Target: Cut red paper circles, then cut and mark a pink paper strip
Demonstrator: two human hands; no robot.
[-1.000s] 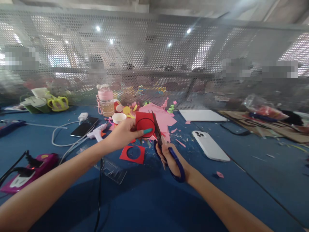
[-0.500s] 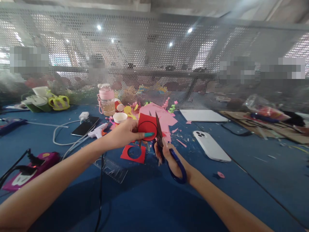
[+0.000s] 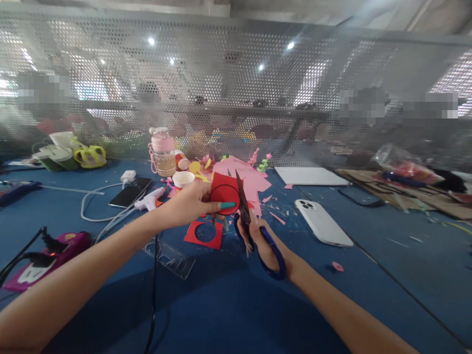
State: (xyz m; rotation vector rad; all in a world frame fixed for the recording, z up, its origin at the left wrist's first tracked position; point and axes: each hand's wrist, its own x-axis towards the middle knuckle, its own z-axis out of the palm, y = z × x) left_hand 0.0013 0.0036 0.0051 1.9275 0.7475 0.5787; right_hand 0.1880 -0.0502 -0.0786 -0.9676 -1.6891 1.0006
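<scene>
My left hand (image 3: 190,202) pinches a red paper piece (image 3: 224,192) with a black circle drawn on it, held up over the blue table (image 3: 228,300). My right hand (image 3: 262,242) grips blue-handled scissors (image 3: 254,223), their blades pointing up along the right edge of the red piece. Below my hands lies a red paper square with a round hole (image 3: 204,234) cut out of it.
A clear ruler (image 3: 170,257), a glue gun (image 3: 149,199), a black phone (image 3: 130,192) with white charger, a pink bottle (image 3: 162,153), a paper cup (image 3: 183,179) and pink paper scraps (image 3: 248,178) lie behind. A white phone (image 3: 323,223) lies right. A perforated metal screen (image 3: 236,88) backs the table.
The red piece has been turned and cut, from a square corner shape to a rounder outline. The scissors have shifted slightly along its right edge.
</scene>
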